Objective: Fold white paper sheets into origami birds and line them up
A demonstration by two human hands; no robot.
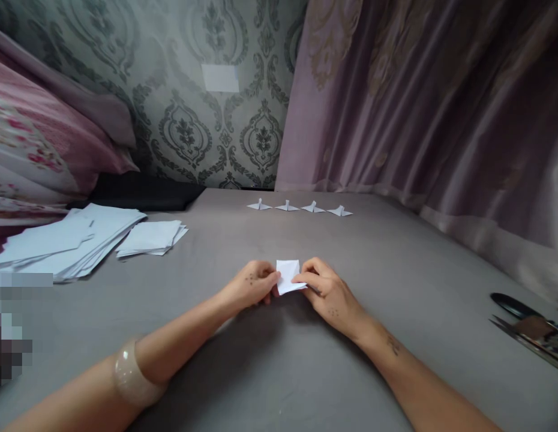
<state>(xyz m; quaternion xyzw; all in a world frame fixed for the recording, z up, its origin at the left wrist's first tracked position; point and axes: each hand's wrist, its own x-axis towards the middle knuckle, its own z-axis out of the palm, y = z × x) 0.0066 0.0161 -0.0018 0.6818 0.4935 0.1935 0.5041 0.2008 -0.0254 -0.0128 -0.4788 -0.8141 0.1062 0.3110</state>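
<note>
The bench (pixel 225 240) has a plain grey top, dull and smooth, which spreads under the fingers and far beyond them. Above it, the left hand (pixel 249 282) and the right hand (pixel 330 297) hold together one small folded white paper (pixel 287 273). The left fingers are closed on its left edge, thumb on top, and the right fingers pinch its lower right corner.

Beyond the fingers, a little to the right, four folded paper figures (pixel 287 206) stand in one row near the far edge. Left of the fingers and farther off lies a small pile of paper (pixel 148 237); just beside it is a bigger pile of sheets (pixel 81 240), with a flat black thing (pixel 144 191) behind. Well to the right of the fingers are a dark oval object (pixel 515 304) and a pointed tool (pixel 513 330).

The wall (pixel 184 129) in front of the fingers has grey ornamental paper; a pale rectangle (pixel 221 78) shows on it. To the right hangs a mauve curtain (pixel 351 120), to the left a pink flowered cloth (pixel 36 144).

On the right forearm, behind the fingers, dark marks (pixel 393 344) are too small to read.
</note>
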